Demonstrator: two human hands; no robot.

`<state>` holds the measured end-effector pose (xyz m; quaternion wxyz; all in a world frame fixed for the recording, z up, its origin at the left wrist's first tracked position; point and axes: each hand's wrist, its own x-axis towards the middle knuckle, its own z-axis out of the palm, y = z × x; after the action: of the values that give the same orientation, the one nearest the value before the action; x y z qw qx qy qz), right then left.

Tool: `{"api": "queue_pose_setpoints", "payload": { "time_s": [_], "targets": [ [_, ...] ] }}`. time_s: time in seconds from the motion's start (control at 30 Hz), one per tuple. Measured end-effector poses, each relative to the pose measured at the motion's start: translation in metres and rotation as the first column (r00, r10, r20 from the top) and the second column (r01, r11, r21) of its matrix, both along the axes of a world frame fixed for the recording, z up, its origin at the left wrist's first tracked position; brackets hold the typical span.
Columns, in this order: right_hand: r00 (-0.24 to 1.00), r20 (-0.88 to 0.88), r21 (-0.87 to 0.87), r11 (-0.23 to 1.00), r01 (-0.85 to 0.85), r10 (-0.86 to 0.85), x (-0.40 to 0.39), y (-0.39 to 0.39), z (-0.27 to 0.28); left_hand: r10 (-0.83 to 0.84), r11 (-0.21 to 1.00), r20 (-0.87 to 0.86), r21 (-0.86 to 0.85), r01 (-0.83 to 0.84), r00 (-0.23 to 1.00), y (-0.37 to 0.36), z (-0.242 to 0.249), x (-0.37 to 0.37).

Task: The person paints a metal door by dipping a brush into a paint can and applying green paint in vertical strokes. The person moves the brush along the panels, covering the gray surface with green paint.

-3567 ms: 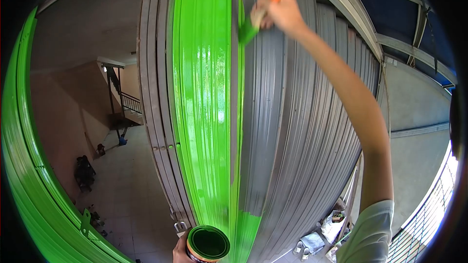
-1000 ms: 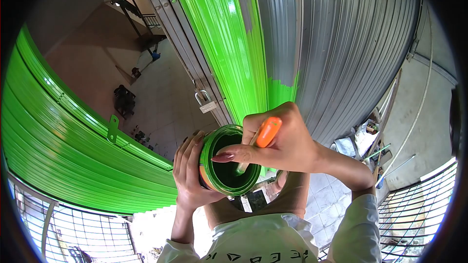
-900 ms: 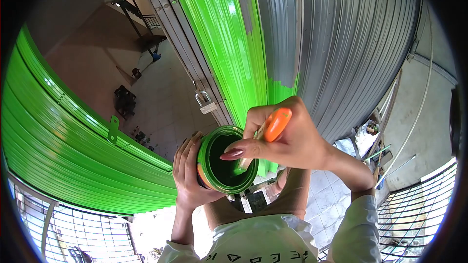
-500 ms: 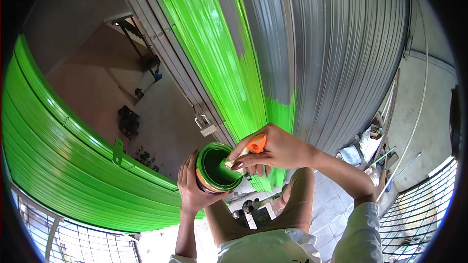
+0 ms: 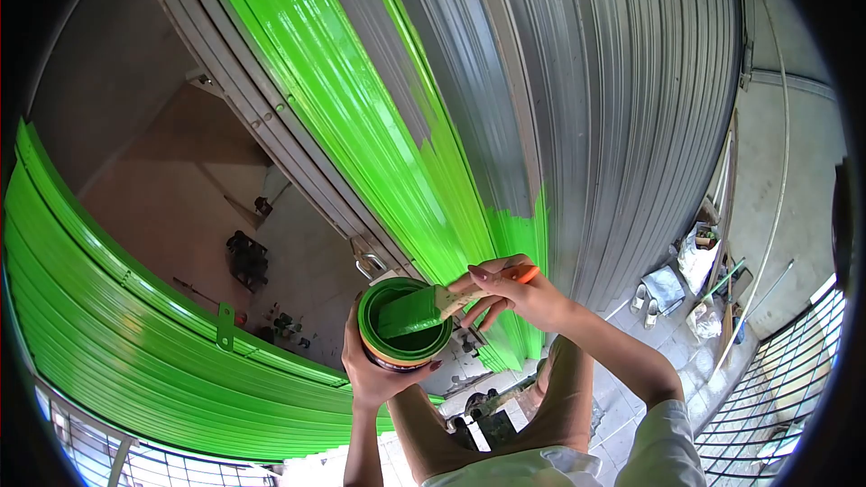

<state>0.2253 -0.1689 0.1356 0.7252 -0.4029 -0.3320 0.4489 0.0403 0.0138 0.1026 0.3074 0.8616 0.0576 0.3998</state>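
My left hand (image 5: 368, 377) is wrapped round an open can of green paint (image 5: 404, 357), holding it from the left and below. In my right hand (image 5: 514, 293) is a paintbrush (image 5: 458, 300) with an orange handle end, gripped between thumb and fingers. Its wide bristles, coated in green, lie over the mouth of the can. Beyond the can stands a ribbed metal shutter (image 5: 622, 126), partly bright green and partly bare grey, with a jagged paint edge low on one panel.
A padlock (image 5: 370, 263) hangs on the shutter's edge post. Another green shutter (image 5: 180, 343) curves along the left. Bags (image 5: 697, 257), sticks and a pair of shoes (image 5: 645, 302) are on the tiled floor at the right, near a barred grille (image 5: 767, 406).
The brush has come up out of the can, so its green bristles now show at the rim. My right hand has turned and shifted slightly right. The view has tilted.
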Motion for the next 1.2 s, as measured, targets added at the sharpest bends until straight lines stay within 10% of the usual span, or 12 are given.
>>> {"api": "queue_pose_setpoints", "payload": {
  "time_s": [0.4,0.53,0.93,1.1,1.2],
  "targets": [
    [0.982,0.018,0.274,0.946,0.175,-0.187,0.041,0.000,0.012,-0.109,0.964,0.082,-0.233,0.125,0.991,-0.004,0.016,0.047],
    [0.812,0.165,0.469,0.769,0.435,-0.560,0.085,-0.002,0.065,-0.092,0.978,0.076,-0.182,0.105,0.993,0.000,0.016,0.054],
    [0.729,0.317,0.368,0.787,0.495,-0.607,0.126,0.048,0.114,-0.108,0.968,0.057,-0.222,0.118,0.993,-0.005,0.008,0.040],
    [0.656,0.035,0.764,0.443,0.469,-0.754,0.126,0.061,0.200,-0.118,0.964,0.061,-0.234,0.129,0.991,-0.004,0.008,0.033],
    [0.719,-0.006,0.715,0.499,0.489,-0.695,0.123,0.073,0.181,-0.112,0.965,0.065,-0.233,0.125,0.992,-0.003,0.010,0.025]
  ]
}}
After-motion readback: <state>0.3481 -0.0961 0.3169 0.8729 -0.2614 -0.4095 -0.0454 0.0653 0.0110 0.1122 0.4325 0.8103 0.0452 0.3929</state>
